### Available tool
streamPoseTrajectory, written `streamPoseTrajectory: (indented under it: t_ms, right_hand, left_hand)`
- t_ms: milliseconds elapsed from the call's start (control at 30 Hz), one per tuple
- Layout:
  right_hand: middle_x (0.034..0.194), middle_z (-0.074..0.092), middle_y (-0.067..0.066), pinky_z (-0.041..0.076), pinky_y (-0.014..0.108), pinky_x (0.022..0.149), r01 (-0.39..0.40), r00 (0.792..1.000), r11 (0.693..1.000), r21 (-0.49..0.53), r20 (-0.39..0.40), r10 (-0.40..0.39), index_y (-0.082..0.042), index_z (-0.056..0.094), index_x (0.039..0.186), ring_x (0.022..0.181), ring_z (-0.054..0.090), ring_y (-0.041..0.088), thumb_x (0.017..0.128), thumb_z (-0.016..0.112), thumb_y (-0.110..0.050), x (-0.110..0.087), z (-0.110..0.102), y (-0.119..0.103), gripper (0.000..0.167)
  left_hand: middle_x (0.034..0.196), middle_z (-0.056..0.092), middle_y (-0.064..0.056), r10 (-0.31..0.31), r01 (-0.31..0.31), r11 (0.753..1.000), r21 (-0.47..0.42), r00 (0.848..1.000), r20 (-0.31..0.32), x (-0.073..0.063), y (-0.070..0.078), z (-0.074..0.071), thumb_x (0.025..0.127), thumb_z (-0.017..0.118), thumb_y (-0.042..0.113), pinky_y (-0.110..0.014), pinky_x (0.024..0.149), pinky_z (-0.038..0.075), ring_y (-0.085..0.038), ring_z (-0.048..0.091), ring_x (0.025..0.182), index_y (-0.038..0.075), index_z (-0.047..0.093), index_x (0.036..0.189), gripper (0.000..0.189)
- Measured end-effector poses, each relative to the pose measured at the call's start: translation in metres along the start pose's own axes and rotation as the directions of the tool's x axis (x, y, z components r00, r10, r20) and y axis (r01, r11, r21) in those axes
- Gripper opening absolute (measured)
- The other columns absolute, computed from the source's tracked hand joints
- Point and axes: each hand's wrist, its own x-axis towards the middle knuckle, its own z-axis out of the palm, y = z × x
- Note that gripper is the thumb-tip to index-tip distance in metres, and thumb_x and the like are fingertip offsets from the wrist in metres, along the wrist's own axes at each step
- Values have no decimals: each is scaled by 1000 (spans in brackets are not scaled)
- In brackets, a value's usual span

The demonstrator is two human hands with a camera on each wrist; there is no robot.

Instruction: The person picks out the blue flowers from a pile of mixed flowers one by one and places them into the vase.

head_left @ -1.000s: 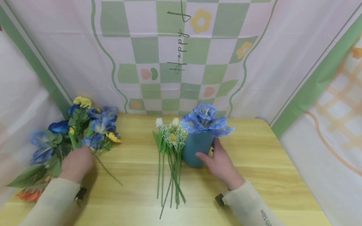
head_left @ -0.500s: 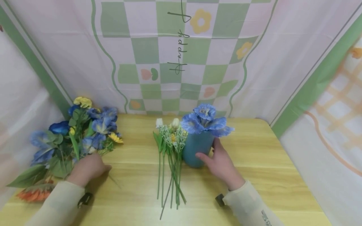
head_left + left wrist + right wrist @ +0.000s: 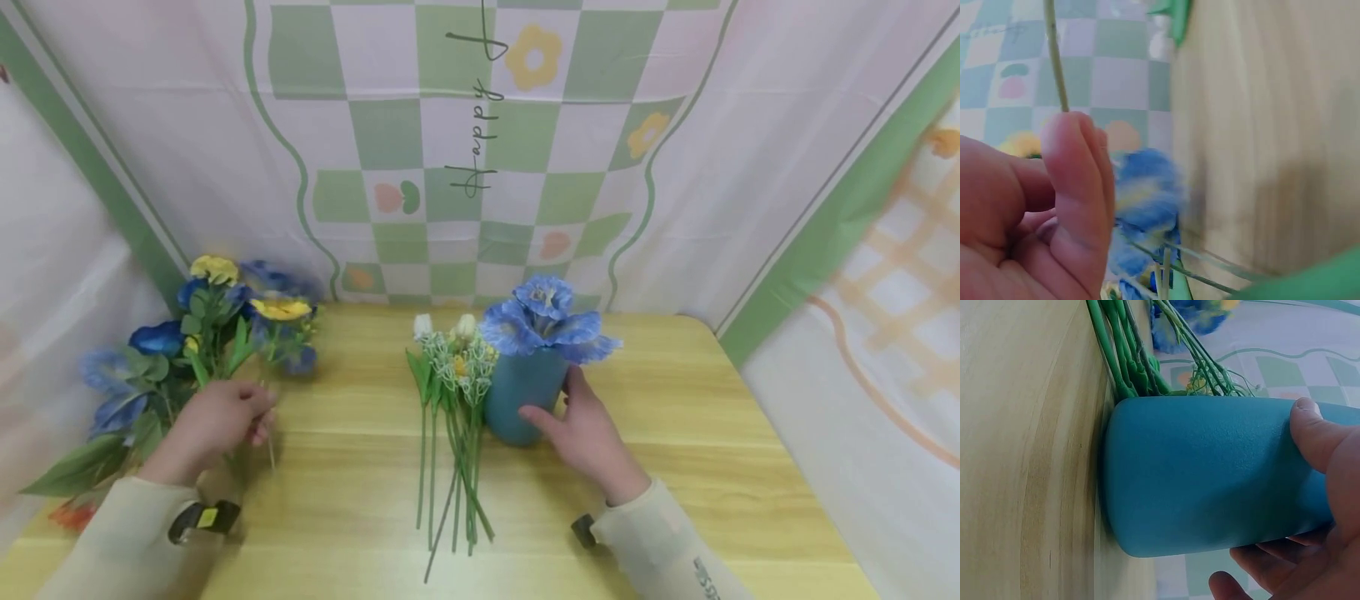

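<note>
In the head view my left hand (image 3: 225, 417) is at the left, over the near side of a heap of artificial flowers. Its thumb and fingers pinch a thin stem (image 3: 1054, 56). A yellow flower (image 3: 281, 308) shows raised beyond the hand, its bloom mostly hidden in the left wrist view. My right hand (image 3: 588, 433) grips the side of a teal vase (image 3: 521, 400), thumb on the near face, fingers behind. The vase stands upright on the table with blue flowers (image 3: 543, 321) filling its mouth.
Directly left of the vase lies a bunch of white and pale green flowers (image 3: 457, 358), stems toward me. The left heap holds blue blooms (image 3: 156, 337), a yellow carnation-like bloom (image 3: 215, 268) and an orange flower (image 3: 72, 515). Behind the table (image 3: 660, 400) hangs a checkered cloth (image 3: 457, 133).
My left hand dipped toward the table, then lifted with the stem between its fingers. The yellow flower rose toward the back, and nearby blue blooms shifted. My right hand and the vase stayed put.
</note>
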Motion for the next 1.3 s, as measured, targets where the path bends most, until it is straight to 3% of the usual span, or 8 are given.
streamPoseTrajectory:
  t_ms: [167,433,700,800,933,1067,1200,1300]
  right_hand:
    - [146,42,28,39,59,104,11,1000,1000,-2,-2,-11,2,27,150,132,43,43,87,70,-55,0,0,2,95]
    - [146,43,27,37,58,106,19,1000,1000,-4,0,-19,2,28,150,133,43,41,88,73,-49,2,-1,1,92]
    - [145,44,28,37,58,106,1,1000,1000,-14,6,-1,3,27,150,132,44,42,88,73,-48,1,-1,1,92]
    - [145,44,28,37,58,106,8,1000,1000,-12,5,-8,3,28,150,132,44,42,88,73,-49,1,-2,1,92]
    - [145,44,28,37,58,106,12,1000,1000,-10,3,-12,3,28,150,132,45,42,88,73,-49,1,-2,1,92]
    - [145,43,27,37,58,106,10,1000,1000,-8,5,-10,2,27,150,132,44,42,87,72,-50,0,-2,1,93]
    - [146,43,27,36,59,106,1,1000,1000,-3,8,-1,2,26,151,133,43,42,88,71,-52,0,-2,1,94]
    - [146,43,27,37,59,106,-5,1000,1000,1,10,5,2,27,150,132,44,42,87,71,-52,0,-2,0,94]
  left_hand:
    - [91,68,-15,12,-20,996,-84,996,-86,-1,7,-8,108,43,29,-41,67,58,-26,66,74,-7,61,120,42]
    - [82,69,-8,52,-34,997,73,963,-265,-6,15,-18,103,48,50,-35,54,48,-29,66,69,5,68,121,52]
    - [85,69,-11,13,-50,994,-100,937,-349,-9,23,-21,96,56,57,-32,56,54,-27,67,72,6,68,118,57]
    - [86,70,-12,21,-67,990,-124,941,-339,-8,24,-16,96,57,56,-31,57,55,-25,68,72,6,68,118,56]
    - [88,70,-14,40,-90,979,-183,965,-259,-4,31,0,97,61,48,-32,63,59,-25,69,74,3,68,122,52]
    - [85,70,-14,72,-100,980,-174,984,-161,0,44,26,100,61,38,-36,64,59,-28,69,75,3,67,124,43]
    - [79,69,-13,95,-111,979,-172,991,-96,9,57,57,100,63,29,-41,62,58,-26,67,69,2,69,118,33]
    - [80,69,-15,92,-105,969,-225,993,-71,17,63,77,99,64,23,-43,66,59,-26,67,69,-1,70,115,29]
